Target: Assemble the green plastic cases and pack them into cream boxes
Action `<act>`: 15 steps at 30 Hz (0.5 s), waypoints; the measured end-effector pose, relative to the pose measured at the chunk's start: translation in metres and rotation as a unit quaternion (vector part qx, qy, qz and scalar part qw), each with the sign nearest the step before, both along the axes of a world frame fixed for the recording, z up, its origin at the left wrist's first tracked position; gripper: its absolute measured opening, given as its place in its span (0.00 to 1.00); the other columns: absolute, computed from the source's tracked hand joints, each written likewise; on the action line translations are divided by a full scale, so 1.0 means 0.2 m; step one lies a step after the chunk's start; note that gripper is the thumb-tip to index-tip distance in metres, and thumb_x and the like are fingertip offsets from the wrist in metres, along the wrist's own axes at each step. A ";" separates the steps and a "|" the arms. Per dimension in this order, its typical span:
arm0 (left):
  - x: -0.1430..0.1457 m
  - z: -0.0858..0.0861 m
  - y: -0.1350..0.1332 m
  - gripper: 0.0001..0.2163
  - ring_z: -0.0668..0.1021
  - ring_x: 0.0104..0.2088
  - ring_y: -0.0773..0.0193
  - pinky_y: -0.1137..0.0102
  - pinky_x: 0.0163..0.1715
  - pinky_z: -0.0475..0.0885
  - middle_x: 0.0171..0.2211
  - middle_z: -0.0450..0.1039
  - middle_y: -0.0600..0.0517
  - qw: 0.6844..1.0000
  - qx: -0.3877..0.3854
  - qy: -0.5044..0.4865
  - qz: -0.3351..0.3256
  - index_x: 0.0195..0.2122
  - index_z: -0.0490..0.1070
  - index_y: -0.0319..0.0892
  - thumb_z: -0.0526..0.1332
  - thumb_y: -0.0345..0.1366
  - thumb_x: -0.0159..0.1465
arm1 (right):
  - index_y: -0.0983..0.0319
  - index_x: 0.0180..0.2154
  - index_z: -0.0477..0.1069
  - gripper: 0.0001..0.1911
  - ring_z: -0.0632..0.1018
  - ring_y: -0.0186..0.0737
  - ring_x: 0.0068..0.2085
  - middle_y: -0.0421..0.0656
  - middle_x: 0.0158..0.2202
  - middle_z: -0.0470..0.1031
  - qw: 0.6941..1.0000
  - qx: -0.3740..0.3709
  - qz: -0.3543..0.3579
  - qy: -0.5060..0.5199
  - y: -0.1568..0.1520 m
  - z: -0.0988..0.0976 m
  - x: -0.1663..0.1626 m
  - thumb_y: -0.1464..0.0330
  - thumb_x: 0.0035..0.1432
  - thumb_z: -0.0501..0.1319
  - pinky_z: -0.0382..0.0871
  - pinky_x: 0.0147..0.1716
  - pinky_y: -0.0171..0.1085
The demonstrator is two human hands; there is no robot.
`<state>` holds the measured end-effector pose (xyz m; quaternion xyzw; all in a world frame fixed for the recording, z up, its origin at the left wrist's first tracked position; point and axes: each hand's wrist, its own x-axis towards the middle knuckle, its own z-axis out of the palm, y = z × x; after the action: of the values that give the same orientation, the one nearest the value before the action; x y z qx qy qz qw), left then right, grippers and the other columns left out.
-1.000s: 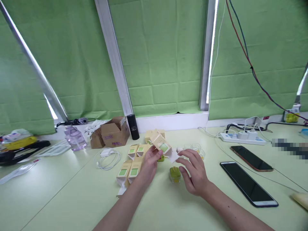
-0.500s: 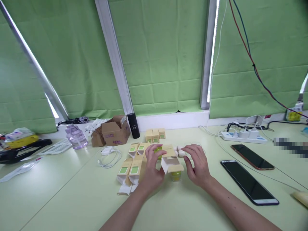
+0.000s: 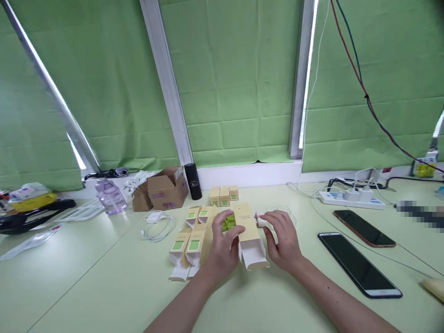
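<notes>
A tan carton [image 3: 249, 231] with its white end flaps open stands on the pale green table [image 3: 104, 286], its open end towards me. My left hand [image 3: 222, 247] curls round the carton's left side. My right hand [image 3: 282, 236] presses against its right side, fingers bent. Small green jars [image 3: 229, 222] show behind the carton, next to my left fingers. Several more tan cartons with green labels [image 3: 189, 243] lie to the left, and three stand in a row [image 3: 224, 195] farther back.
Two phones [image 3: 359, 266] lie at the right, with a white power strip [image 3: 350, 198] and cables behind them. A brown cardboard box [image 3: 166, 189], a black cylinder [image 3: 192, 181], a purple bottle [image 3: 110, 196] and a white cable [image 3: 156, 226] sit at the left.
The carton was held up and tilted in my left hand; it has come down over the green jar onto the table. Both hands now hold its sides.
</notes>
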<state>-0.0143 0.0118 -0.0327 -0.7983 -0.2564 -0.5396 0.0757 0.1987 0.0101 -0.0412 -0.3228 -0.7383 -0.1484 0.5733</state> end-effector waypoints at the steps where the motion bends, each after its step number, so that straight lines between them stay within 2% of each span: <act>1: 0.00 0.00 0.00 0.18 0.65 0.65 0.48 0.47 0.57 0.72 0.62 0.57 0.41 1.000 0.000 -0.002 -0.002 0.52 0.67 0.49 0.60 0.22 0.65 | 0.58 0.58 0.66 0.23 0.73 0.54 0.48 0.51 0.48 0.76 1.000 0.000 0.000 0.000 0.00 0.00 0.00 0.79 0.63 0.56 0.71 0.45 0.55; 5: 0.00 0.01 -0.01 0.18 0.66 0.65 0.48 0.46 0.60 0.70 0.62 0.59 0.41 0.999 -0.017 -0.019 -0.019 0.52 0.68 0.48 0.61 0.23 0.63 | 0.58 0.58 0.66 0.24 0.74 0.54 0.48 0.51 0.48 0.76 1.000 0.002 0.001 -0.001 0.01 -0.01 0.00 0.79 0.63 0.56 0.71 0.46 0.56; 10: 0.00 0.06 -0.03 0.22 0.67 0.64 0.48 0.47 0.63 0.66 0.60 0.64 0.41 0.989 -0.112 -0.067 -0.072 0.58 0.66 0.48 0.64 0.27 0.62 | 0.58 0.58 0.65 0.22 0.74 0.54 0.49 0.51 0.49 0.75 1.000 -0.022 -0.001 -0.007 0.01 -0.01 0.00 0.77 0.64 0.56 0.71 0.47 0.56; 12: 0.00 0.07 -0.02 0.23 0.68 0.63 0.48 0.49 0.64 0.66 0.59 0.65 0.41 0.976 -0.164 -0.111 -0.089 0.59 0.66 0.47 0.65 0.31 0.64 | 0.57 0.59 0.65 0.22 0.74 0.54 0.50 0.51 0.50 0.74 0.999 -0.037 -0.001 -0.005 0.01 -0.02 0.00 0.76 0.65 0.55 0.71 0.47 0.56; 15: -0.01 0.06 0.00 0.22 0.71 0.62 0.49 0.55 0.62 0.68 0.59 0.67 0.41 0.939 -0.247 -0.202 -0.128 0.60 0.66 0.46 0.67 0.37 0.66 | 0.57 0.60 0.64 0.21 0.74 0.55 0.53 0.52 0.52 0.73 0.998 -0.056 0.005 0.005 0.00 -0.02 0.00 0.74 0.67 0.55 0.71 0.49 0.56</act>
<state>-0.0156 0.0111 -0.0212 -0.6922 -0.2870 -0.6142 -0.2473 0.1987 0.0107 -0.0446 -0.3514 -0.7444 -0.1029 0.5584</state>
